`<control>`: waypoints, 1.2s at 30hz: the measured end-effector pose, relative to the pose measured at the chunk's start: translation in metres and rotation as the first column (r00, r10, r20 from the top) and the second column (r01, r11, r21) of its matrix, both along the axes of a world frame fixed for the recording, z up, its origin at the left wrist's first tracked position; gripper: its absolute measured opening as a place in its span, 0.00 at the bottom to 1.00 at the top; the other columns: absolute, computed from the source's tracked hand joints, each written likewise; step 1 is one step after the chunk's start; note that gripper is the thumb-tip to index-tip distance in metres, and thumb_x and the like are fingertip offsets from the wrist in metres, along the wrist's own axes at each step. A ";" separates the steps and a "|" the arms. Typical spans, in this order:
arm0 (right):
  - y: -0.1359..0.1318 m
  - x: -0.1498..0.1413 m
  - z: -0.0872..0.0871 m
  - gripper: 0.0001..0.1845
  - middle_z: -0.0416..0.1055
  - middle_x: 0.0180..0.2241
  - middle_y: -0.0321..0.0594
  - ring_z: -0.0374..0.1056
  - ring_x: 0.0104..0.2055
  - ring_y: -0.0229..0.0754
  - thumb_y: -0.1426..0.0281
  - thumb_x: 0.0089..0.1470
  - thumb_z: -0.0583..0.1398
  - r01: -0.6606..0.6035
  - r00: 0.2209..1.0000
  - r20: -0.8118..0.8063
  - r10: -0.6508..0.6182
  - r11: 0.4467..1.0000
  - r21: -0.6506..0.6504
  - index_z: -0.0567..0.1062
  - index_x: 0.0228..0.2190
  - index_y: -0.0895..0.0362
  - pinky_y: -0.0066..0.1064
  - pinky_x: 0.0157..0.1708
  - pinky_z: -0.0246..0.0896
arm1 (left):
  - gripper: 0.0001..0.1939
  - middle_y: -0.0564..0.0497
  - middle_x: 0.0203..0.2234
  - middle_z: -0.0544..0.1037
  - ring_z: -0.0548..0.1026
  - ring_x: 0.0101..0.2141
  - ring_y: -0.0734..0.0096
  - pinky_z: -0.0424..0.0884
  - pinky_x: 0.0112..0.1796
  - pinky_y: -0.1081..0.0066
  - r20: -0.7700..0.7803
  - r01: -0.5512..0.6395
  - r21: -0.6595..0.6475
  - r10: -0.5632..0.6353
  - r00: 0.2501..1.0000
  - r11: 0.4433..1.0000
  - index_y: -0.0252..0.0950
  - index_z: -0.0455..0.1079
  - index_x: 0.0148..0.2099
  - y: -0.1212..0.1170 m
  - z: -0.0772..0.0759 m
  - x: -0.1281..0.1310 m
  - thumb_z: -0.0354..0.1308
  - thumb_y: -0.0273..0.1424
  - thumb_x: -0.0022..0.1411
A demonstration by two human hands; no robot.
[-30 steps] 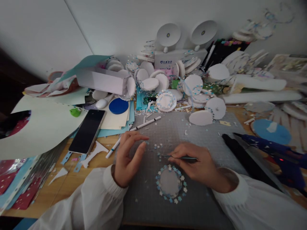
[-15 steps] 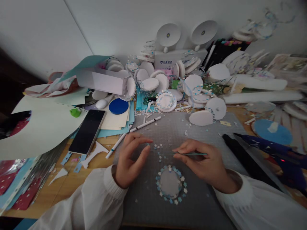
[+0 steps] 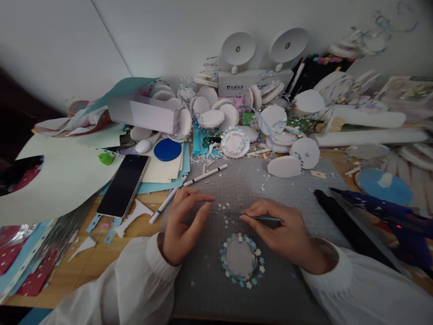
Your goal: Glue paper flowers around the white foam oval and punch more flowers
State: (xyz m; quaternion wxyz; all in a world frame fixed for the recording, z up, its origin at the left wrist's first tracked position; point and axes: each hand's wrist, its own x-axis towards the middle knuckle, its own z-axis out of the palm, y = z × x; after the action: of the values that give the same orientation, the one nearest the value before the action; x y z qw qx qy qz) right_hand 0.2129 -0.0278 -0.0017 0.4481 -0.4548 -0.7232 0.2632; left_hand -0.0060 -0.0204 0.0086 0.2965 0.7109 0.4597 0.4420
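Observation:
My right hand (image 3: pixel 277 228) pinches thin metal tweezers (image 3: pixel 262 218), their tip pointing left toward a few tiny paper flowers (image 3: pixel 223 208) on the grey cutting mat (image 3: pixel 280 189). My left hand (image 3: pixel 184 221) rests on the mat's left part, fingers curved and slightly apart, index fingertip and thumb close to those flowers, holding nothing I can see. Just below both hands lies a grey disc (image 3: pixel 241 258) ringed with small blue and white flowers.
A black phone (image 3: pixel 123 185) and white pens (image 3: pixel 187 185) lie left of the mat. A dark blue glue gun (image 3: pixel 382 210) sits at the right. Several white foam discs (image 3: pixel 284 166), a white box (image 3: pixel 144 113), paper sheets and scraps crowd the back.
My right hand with the tweezers has shifted slightly up and left toward the loose flowers. My left index finger has stretched a little toward them too.

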 end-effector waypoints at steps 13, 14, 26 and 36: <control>0.001 0.005 0.011 0.14 0.65 0.17 0.31 0.60 0.20 0.34 0.63 0.45 0.68 -0.143 0.814 -0.544 -0.203 0.838 -0.527 0.68 0.22 0.54 0.27 0.20 0.57 | 0.07 0.47 0.33 0.72 0.71 0.37 0.65 0.69 0.39 0.66 0.056 0.205 -0.046 -0.203 0.978 0.978 0.36 0.74 0.42 -0.005 0.008 0.009 0.59 0.26 0.60; 0.000 0.004 0.012 0.15 0.65 0.17 0.31 0.60 0.20 0.34 0.63 0.44 0.68 -0.154 0.805 -0.555 -0.208 0.831 -0.535 0.68 0.22 0.54 0.26 0.20 0.57 | 0.07 0.47 0.32 0.72 0.71 0.37 0.66 0.69 0.38 0.66 0.072 0.219 -0.045 -0.215 0.974 0.975 0.36 0.74 0.41 -0.006 0.008 0.010 0.59 0.26 0.59; -0.007 0.006 0.010 0.09 0.68 0.21 0.30 0.62 0.23 0.33 0.67 0.47 0.67 -0.162 0.829 -0.539 -0.148 0.859 -0.485 0.71 0.24 0.52 0.24 0.22 0.58 | 0.06 0.48 0.30 0.72 0.71 0.34 0.70 0.69 0.34 0.70 0.090 0.192 -0.074 -0.185 0.978 0.979 0.35 0.75 0.37 -0.008 0.007 0.011 0.59 0.22 0.59; -0.007 0.007 0.012 0.08 0.70 0.24 0.33 0.66 0.26 0.34 0.68 0.46 0.68 -0.077 0.852 -0.497 -0.164 0.900 -0.428 0.73 0.24 0.52 0.23 0.23 0.62 | 0.04 0.49 0.28 0.73 0.71 0.32 0.70 0.69 0.33 0.70 0.057 0.168 -0.037 -0.166 0.984 0.985 0.35 0.75 0.36 -0.007 0.006 0.012 0.60 0.23 0.58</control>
State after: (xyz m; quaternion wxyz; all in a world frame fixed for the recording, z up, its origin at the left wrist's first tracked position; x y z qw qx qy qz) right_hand 0.2195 -0.0344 0.0106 0.5206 -0.4709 -0.4868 0.5198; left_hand 0.0062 -0.0275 0.0146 0.3595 0.7286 0.3994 0.4248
